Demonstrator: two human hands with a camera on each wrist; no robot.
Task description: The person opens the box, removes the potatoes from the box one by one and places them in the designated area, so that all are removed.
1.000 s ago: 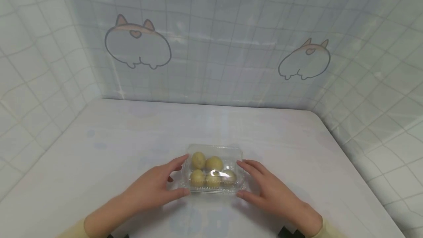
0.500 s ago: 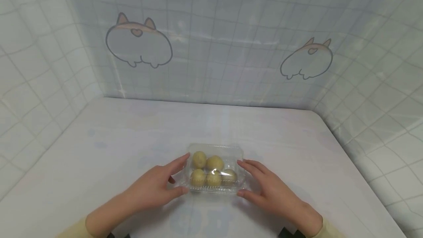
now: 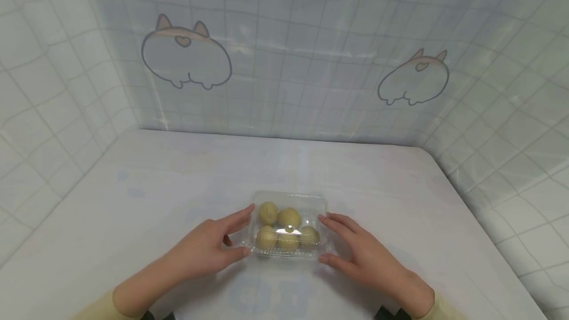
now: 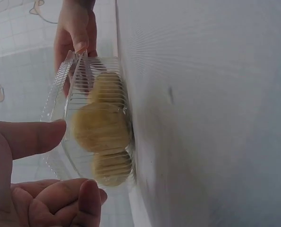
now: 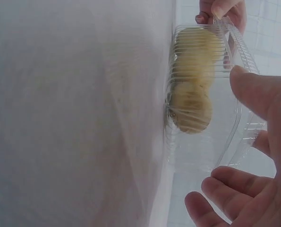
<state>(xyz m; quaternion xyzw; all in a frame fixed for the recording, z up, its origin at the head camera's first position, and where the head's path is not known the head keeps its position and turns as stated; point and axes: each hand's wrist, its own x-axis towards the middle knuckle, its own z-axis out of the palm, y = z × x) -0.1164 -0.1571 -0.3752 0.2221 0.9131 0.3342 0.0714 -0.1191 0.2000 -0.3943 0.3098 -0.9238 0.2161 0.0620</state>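
A clear plastic clamshell box (image 3: 312, 202), lid down, sits on the table near its front. Several round, pale yellow balls (image 3: 289, 218), perhaps fruit or potatoes, fill most of it. At its left side is my left hand (image 3: 209, 248), thumb by the front corner and index finger by the back one. My right hand (image 3: 362, 251) mirrors it on the other side. In the right wrist view the right thumb (image 5: 253, 87) lies against the ribbed rim while the other fingers (image 5: 230, 191) spread loosely. The left thumb (image 4: 41, 137) meets the rim in the left wrist view.
The white table (image 3: 186, 172) has faint blue prints. White grid-patterned sheets wall it in at the back (image 3: 293, 78), left (image 3: 44, 88) and right (image 3: 511, 137). Cartoon animal outlines (image 3: 186, 58) decorate the back sheet.
My left thumb has shifted slightly back along the box's left corner. The box and right hand stay nearly where they were; the head view has tilted a little.
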